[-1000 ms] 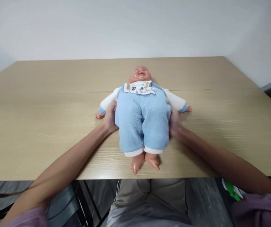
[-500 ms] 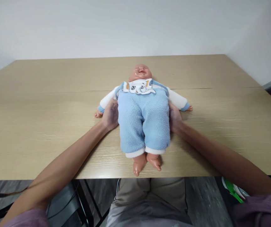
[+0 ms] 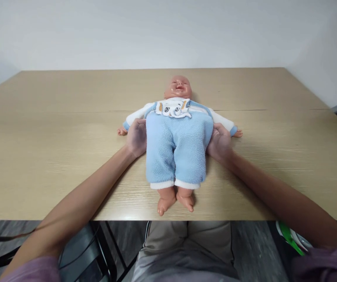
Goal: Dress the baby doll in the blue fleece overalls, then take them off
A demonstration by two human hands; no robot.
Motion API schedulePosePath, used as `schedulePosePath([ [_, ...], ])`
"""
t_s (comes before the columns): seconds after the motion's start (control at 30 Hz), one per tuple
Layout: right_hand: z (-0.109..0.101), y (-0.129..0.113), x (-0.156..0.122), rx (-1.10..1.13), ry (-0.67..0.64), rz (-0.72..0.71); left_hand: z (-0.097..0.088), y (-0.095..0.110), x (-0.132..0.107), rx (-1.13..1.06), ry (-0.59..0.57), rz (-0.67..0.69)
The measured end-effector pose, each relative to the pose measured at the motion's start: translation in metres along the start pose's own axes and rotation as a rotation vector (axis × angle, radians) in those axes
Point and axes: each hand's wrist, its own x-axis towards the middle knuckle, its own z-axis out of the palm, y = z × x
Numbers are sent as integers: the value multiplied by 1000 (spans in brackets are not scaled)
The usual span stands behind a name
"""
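Observation:
A baby doll [image 3: 176, 145] lies on its back on the table, with its head at the far side and its bare feet near the front edge. It wears fuzzy light-blue overalls with an elephant face on the bib and white sleeves with blue cuffs. My left hand [image 3: 136, 137] grips the doll's side at the waist, its fingertips hidden behind the blue cloth. On the opposite side, my right hand [image 3: 220, 141] holds the waist too, fingers partly tucked out of sight. Both doll arms spread outward beyond my hands.
The wooden table [image 3: 68, 156] has a thin seam across it and meets a white wall [image 3: 156, 35]. Below its front edge are a dark chair [image 3: 82, 250] with a cable at left, my legs, and a green and white object [image 3: 292, 237] at right.
The doll's legs and feet have swung a little to the left, while its head has shifted slightly right and farther back. My hands remain at its sides, and more of my right hand shows.

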Motion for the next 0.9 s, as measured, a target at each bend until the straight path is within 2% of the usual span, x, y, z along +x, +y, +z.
schedulePosePath([
  [0.2,4,-4,-2,-13,-25,-87,-1,-4,6,80,-29,127],
  [0.37,2,0,4,-70,12,-205,-15,-15,18,236,34,311],
  [0.5,-5,4,14,-161,-50,-213,-22,-16,20,392,110,411],
  [0.63,-18,-2,20,-285,-81,-216,-20,-13,15,502,84,486],
  [0.73,-24,-16,21,-457,-38,-259,-18,-14,12,542,57,560],
  [0.8,-19,-28,24,-555,-23,-293,-20,-16,12,568,55,593],
  [0.9,7,-46,38,-663,-80,-380,-22,-18,13,623,88,671],
])
